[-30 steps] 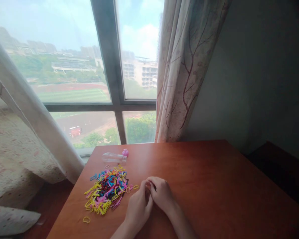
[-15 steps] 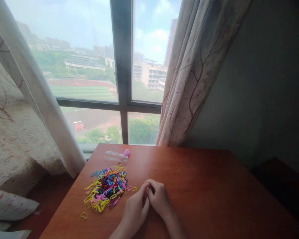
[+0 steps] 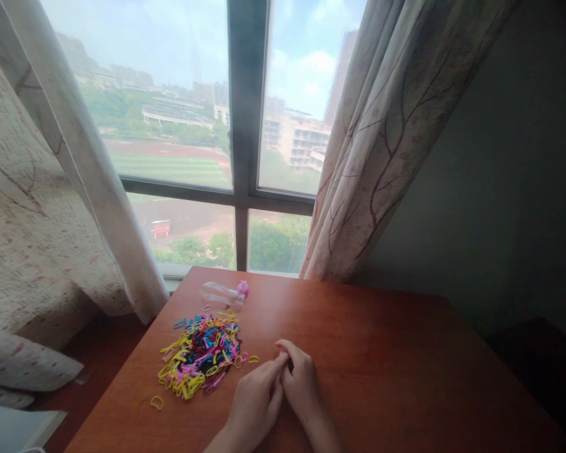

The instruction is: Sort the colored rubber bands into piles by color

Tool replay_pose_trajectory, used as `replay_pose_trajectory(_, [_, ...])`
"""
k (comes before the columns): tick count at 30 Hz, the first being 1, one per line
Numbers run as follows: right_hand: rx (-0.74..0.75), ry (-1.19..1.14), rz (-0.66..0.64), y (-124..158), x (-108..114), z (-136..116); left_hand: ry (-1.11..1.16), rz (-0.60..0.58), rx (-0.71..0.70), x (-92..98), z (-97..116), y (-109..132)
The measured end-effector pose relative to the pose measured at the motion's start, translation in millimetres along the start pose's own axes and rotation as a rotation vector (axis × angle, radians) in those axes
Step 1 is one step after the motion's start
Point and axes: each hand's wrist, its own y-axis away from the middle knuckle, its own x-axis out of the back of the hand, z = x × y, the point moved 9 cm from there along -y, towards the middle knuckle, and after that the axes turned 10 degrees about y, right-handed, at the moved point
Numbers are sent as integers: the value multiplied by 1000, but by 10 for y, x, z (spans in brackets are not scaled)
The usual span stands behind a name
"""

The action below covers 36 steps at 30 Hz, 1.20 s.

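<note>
My left hand (image 3: 257, 401) and my right hand (image 3: 302, 382) meet over the front middle of the wooden table (image 3: 382, 358). Their fingertips touch, and the fingers of both are bent and pressed together. Whatever may be between them is hidden. The right index finger arches over the left fingertips. To the left of my hands lies a loose pile of small elastic bands (image 3: 202, 352) in yellow, pink, blue, red and black. A single yellow band (image 3: 253, 359) rests between the pile and my hands, and another yellow band (image 3: 157, 402) lies apart at the near left.
Behind the pile, a clear plastic bottle (image 3: 219, 293) with a pink cap (image 3: 243, 288) lies on its side. A window (image 3: 183, 113) stands beyond the table, with curtains (image 3: 358, 176) on both sides. A white object (image 3: 16, 428) shows at the lower left.
The view has tilted and shifted slightly. My right index finger has lifted and straightened a little above the left fingertips; the hands stay together. The pile and bottle have not moved on the table.
</note>
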Motion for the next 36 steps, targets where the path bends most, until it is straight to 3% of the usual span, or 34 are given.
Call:
replay_pose_trajectory(17, [-13, 16, -31, -24, -2, -51, -45, -50, 5, -9, -10, -20])
replay_pose_trajectory(36, [-75, -43, 144, 46, 115, -21, -66, -108, -13, -52, 8, -36])
